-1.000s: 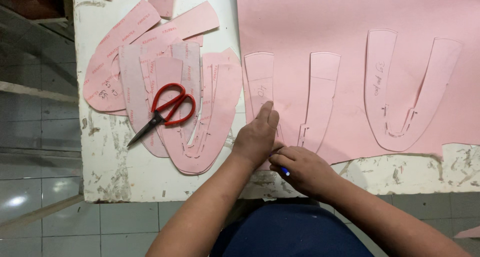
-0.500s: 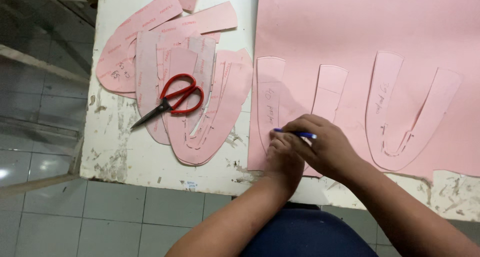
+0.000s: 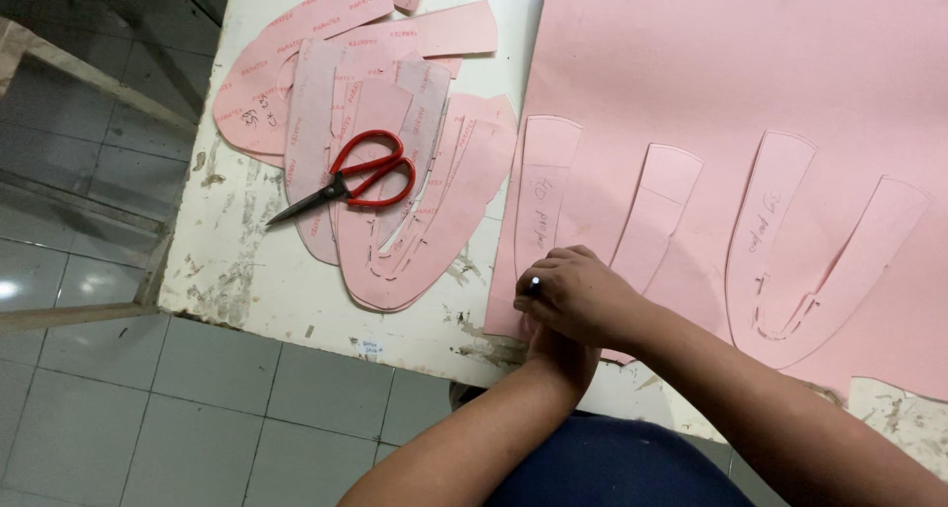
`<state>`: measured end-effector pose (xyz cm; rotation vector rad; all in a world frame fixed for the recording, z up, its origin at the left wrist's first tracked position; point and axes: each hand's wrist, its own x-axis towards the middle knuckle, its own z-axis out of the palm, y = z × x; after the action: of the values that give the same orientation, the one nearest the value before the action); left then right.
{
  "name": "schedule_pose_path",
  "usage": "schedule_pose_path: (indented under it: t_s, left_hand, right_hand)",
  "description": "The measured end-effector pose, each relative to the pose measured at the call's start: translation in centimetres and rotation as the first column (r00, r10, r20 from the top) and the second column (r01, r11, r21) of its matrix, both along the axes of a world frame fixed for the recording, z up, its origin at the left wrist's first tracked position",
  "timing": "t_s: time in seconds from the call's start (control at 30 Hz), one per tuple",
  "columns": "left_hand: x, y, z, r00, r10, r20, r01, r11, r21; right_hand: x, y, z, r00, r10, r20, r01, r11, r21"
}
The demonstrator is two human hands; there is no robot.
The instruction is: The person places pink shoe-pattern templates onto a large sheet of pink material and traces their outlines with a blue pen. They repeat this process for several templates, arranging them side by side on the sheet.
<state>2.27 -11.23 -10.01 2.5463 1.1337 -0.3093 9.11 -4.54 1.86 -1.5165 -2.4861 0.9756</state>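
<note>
Here I see the right hand (image 3: 583, 295) closed round a pen (image 3: 534, 284), tip on the pink sheet (image 3: 731, 63); left hand (image 3: 561, 354) beneath it, grip indeterminable. Scissors (image 3: 357, 177) lie on stacked patterns (image 3: 444, 186).

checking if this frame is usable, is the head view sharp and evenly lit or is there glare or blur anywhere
Head view: mostly sharp, the red-handled scissors and the pattern pieces have crisp edges; light is soft and even across the pink sheet, with faint shadows only; one bright reflection sits on the floor tiles at the left edge; the right hand with the pen shows little blur, and covers most of the left hand.
</note>
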Motion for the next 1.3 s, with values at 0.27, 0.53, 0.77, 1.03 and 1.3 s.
schedule_pose_path:
  t_s: [0.27,0.53,0.77,1.03,1.3]
  left_hand:
    - [-0.8,2.0,2.6,0.995,0.070,0.067,-0.080,0.983,0.165]
    - [-2.3,7.0,7.8,0.661,0.718,0.220,-0.494,0.636,-0.592]
    - [-3.1,8.7,11.6,0.838,-0.338,-0.429,0.323,0.940,-0.110]
    - [-3.7,10.2,8.4,0.797,0.601,0.065,-0.533,0.749,-0.393]
    - [-4.3,11.4,9.5,0.986,0.157,-0.064,-0.168,0.956,-0.242]
  right_hand:
    - [-0.3,2.3,-0.2,0.997,-0.046,0.065,0.033,0.981,0.190]
    - [0.6,8.3,0.7,0.973,-0.217,0.084,0.197,0.960,0.198]
    - [1.4,12.2,2.1,0.965,-0.254,0.060,0.229,0.935,0.271]
    - [2.1,14.5,2.4,0.952,-0.305,-0.037,0.303,0.914,0.269]
    - [2.9,14.9,2.0,0.947,-0.317,-0.050,0.318,0.906,0.279]
